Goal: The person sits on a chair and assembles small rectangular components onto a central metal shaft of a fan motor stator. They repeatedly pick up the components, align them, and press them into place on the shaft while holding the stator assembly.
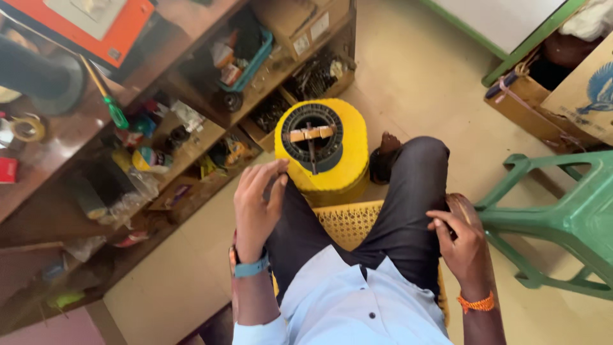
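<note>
Left hand [257, 203] hung loosely cupped and empty, nearest the upright yellow spool [322, 153] just above it at frame centre; right hand [465, 243] rested curled and empty on the knee, farther off.

Lighting was bright and even across the pale floor [408, 83], apparently daylight, though its source could not be fixed. Shadows were soft; the deepest lay inside the wooden shelves [191, 108], where small items were hard to make out. The yellow spool [332, 172] was vividly lit without glare. The left hand [257, 207] showed slight motion blur at the fingers; the right hand [463, 246] was sharper. Straight edges bowed near the frame borders, and the corners were soft.
</note>
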Demonstrator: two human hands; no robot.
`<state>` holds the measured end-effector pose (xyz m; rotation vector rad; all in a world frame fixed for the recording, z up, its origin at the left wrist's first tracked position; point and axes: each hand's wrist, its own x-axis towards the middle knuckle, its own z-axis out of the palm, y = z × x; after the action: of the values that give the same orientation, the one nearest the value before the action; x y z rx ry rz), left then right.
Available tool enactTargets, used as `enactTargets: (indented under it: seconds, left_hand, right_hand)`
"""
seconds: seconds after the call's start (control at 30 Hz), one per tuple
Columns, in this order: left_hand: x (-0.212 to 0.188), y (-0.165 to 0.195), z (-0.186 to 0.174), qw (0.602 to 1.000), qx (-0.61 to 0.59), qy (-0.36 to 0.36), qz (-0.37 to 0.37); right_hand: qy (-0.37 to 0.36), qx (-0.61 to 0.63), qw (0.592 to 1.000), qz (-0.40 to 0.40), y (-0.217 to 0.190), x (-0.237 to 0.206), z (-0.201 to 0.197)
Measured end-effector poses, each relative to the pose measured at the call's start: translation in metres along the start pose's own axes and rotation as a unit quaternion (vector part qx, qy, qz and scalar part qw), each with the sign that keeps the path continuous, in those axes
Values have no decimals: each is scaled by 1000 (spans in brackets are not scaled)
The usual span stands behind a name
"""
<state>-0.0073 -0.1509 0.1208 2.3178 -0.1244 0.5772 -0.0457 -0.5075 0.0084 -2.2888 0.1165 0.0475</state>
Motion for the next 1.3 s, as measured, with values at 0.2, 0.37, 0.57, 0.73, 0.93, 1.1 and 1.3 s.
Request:
enactTargets:
  seconds: [0.2,0.37,0.57,0.73,0.93,1.1,1.3]
  left_hand:
    - [-3,-36,32,997,4,11,-70]
    - [23,-70,41,994,-21,-27,-104]
    - [47,-90,58,996,-7,-83,28]
    - [56,-112,69,992,29,-120,34]
    - [55,-140,72,988,-2,-149,40]
    - [71,-149,72,970,-61,-228,59]
    - [81,-149,57,943,-166,-286,38]
  right_hand:
    - [-31,224,974,-13,-29,-1,31]
    - [-31,157,967,-200,-67,40,69]
    - [-85,163,948,-259,-117,160,105]
    - [-156,100,933,-308,-138,201,119]
    - [-104,106,954,-259,-123,182,137]
    - [-93,164,962,-196,-102,150,145]
    - [-122,163,960,-193,-89,149,142]
